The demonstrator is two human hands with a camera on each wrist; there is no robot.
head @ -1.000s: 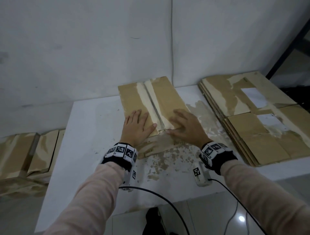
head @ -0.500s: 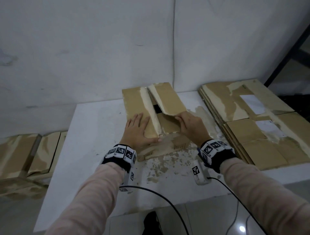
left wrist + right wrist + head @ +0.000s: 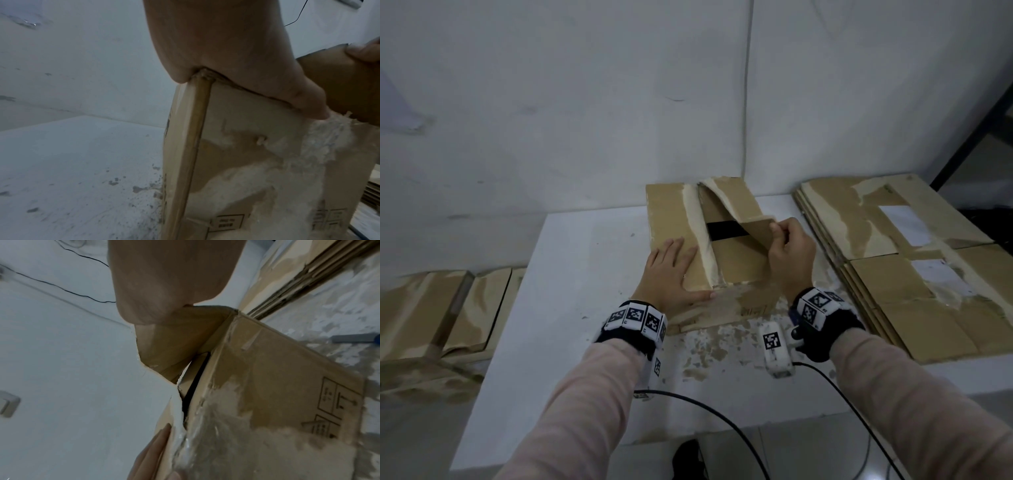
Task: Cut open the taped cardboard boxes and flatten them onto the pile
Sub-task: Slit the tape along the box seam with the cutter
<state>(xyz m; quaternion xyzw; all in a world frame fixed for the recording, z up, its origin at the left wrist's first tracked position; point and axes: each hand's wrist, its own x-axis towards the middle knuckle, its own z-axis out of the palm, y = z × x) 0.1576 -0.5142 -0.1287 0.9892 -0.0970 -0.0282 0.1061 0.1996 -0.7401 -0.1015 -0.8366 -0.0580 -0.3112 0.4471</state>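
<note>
A brown cardboard box point(image 3: 671, 219) with torn tape streaks stands in the middle of the white table point(image 3: 585, 260), against the wall. My left hand point(image 3: 671, 270) lies flat, fingers straight, on the box's left top flap; the left wrist view shows its palm point(image 3: 236, 48) pressing the box corner point(image 3: 202, 76). My right hand point(image 3: 789, 245) pinches the near corner of the right top flap point(image 3: 736, 202) and holds it lifted, showing a dark gap point(image 3: 726, 230) inside. In the right wrist view the raised flap point(image 3: 174, 344) bends up from the box wall point(image 3: 277, 386).
A pile of flattened boxes point(image 3: 914, 274) lies on the table's right side. More taped boxes point(image 3: 431, 308) sit low at the left. A grey-handled tool point(image 3: 353, 338) lies on the table by the box. Cables point(image 3: 722, 425) hang off the front edge. Paper scraps speckle the tabletop.
My right hand went from lying on the right flap to gripping its corner and pulling it up and to the right, opening the top seam. The left hand stayed pressed on the left flap.
</note>
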